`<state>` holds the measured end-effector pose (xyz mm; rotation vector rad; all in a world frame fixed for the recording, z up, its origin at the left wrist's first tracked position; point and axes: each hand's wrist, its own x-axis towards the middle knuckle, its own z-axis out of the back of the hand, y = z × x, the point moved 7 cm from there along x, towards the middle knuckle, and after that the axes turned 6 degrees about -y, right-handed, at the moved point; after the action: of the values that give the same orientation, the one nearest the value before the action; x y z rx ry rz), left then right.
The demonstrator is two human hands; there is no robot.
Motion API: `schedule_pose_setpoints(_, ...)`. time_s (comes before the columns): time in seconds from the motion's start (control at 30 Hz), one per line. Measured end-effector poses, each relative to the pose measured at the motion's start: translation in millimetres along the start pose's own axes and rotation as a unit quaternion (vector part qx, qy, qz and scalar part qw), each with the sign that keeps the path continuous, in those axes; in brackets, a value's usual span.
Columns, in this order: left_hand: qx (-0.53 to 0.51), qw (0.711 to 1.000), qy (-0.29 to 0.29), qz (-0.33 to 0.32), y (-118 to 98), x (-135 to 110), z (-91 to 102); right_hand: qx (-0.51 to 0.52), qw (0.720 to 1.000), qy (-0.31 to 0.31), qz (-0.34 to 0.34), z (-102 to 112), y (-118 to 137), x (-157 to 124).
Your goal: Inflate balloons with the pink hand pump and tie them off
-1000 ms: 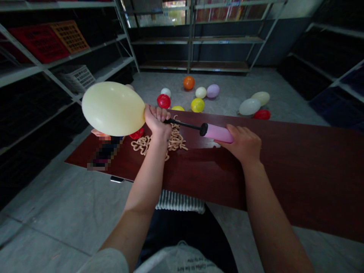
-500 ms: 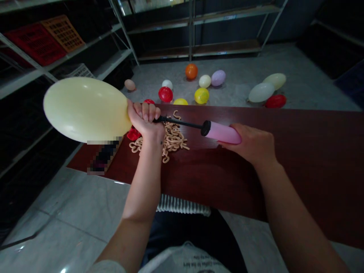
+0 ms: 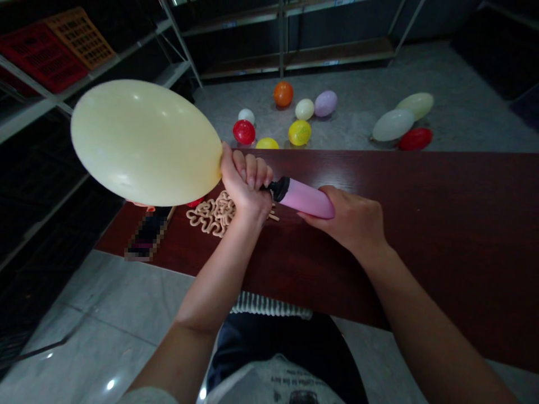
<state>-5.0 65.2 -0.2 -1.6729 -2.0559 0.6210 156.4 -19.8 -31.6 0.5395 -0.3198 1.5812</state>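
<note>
From the head view, both forearms reach over the dark red table (image 3: 421, 191). The left hand (image 3: 246, 185) is fisted round the neck of the pale yellow balloon (image 3: 145, 143); the right hand (image 3: 353, 219) clasps the pink hand pump (image 3: 303, 197), which meets the left fist above tan clips (image 3: 213, 213).

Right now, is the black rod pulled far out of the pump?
No, the pink pump is pushed in, its front end nearly touching the left hand.

Single head-worn view, tilted forward and down, close over the desk (image 3: 442, 235). Left hand (image 3: 246, 188) and right hand (image 3: 353, 221) sit near centre; floor (image 3: 349, 120) and shelving (image 3: 337, 53) recede toward 12 o'clock.
</note>
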Motion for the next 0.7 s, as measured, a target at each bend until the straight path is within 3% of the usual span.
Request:
schedule_pose_setpoints(0.4, -0.014, 0.998, -0.064, 0.006, -11.0, 20.0, 20.2, -0.061, 0.995, -0.062, 0.041, 12.6, -3.3, 9.2)
schedule_pose_setpoints(0.7, -0.097, 0.992, -0.084, 0.004, -19.0, 41.2, 37.3, -0.123, 0.987, -0.091, 0.047, 9.8, -34.8, 4.6)
